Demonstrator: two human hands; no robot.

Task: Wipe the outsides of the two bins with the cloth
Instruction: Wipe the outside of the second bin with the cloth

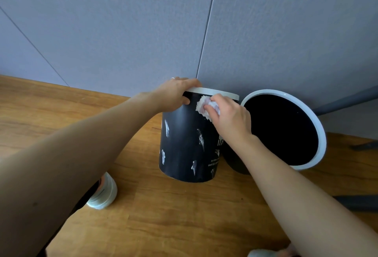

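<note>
The first of the two bins was being wiped. At frame centre the left bin (188, 140) was steadied at its white rim by the left hand (176, 95), its long axis roughly upright, mouth up. A crumpled cloth (203, 106) was pinched against its upper side by the right hand (229, 117). Downward strokes over the white smears seemed called for next. The right bin (286, 131) stood just beside, apparently unwiped.

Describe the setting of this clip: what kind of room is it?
Probably an indoor room at floor level: wood-look floor, grey panelled wall, and two black bins standing in the corner.
</note>
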